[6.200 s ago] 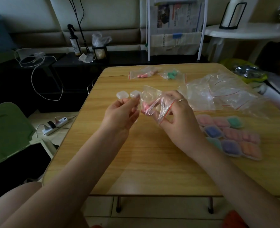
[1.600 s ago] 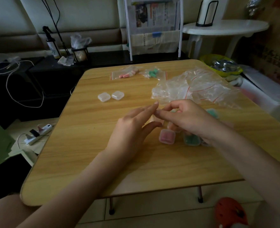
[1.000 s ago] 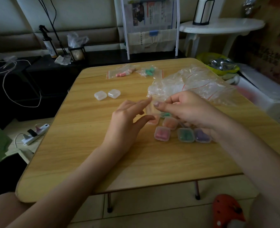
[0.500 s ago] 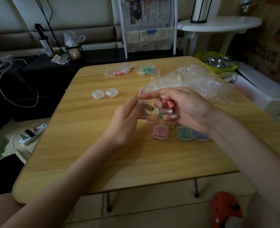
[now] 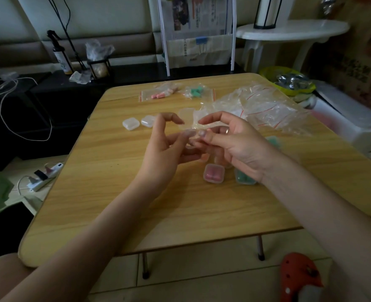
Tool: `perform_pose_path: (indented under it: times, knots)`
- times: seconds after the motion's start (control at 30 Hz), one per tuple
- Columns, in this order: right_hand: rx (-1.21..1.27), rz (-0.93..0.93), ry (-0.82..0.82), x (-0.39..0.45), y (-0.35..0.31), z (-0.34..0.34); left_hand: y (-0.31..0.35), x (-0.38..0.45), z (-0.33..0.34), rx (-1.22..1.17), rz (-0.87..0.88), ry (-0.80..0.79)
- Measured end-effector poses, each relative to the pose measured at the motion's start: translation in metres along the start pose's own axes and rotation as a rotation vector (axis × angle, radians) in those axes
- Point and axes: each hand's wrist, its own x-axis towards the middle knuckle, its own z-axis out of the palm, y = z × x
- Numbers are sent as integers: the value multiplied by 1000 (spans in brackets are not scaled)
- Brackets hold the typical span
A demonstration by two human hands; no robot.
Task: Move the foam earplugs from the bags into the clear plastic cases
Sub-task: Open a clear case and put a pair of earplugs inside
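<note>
Head camera gives me both forearms reaching in from the near edge and meeting above the middle of the bench (image 5: pixel 119 210). My left hand (image 5: pixel 165 153) is raised with the palm turned inward, index finger hooked over and thumb up. My right hand (image 5: pixel 234 147) faces it, index finger stretched toward the left.

Between them I hold one open clear case (image 5: pixel 186 115). Its lid stands up behind the fingertips; the thumbs of both hands pinch its lower part, fingers curled around it. I cannot tell what is inside.

Counting the rest: two closed empty cases (image 5: pixel 139 123) sit side by side toward the left edge. Near the far edge lie two small bags, one with pink earplugs (image 5: pixel 159 94) and one with green earplugs (image 5: pixel 196 91), just apart from each other. A heap of empty clear bags (image 5: pixel 263 107) spreads toward the far right corner. Below my hands I see one case with pink earplugs (image 5: pixel 213 173) and, just beside it, a case with green earplugs (image 5: pixel 244 178) partly hidden by my right wrist. More filled cases lie behind the right hand, but I cannot count them.
</note>
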Motion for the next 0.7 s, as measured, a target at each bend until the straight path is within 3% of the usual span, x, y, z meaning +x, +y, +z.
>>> perform_pose_path:
  times: [0.2, 0.43, 0.7]
  knots:
    - [-122, -128, 115, 2, 2, 1, 0, 0, 0, 47, 7, 26]
    - [-197, -118, 199, 0, 6, 3, -4, -4, 4, 195, 53, -108]
    - [-441, -196, 243, -1, 7, 7, -3, -5, 3, 208, 81, -46]
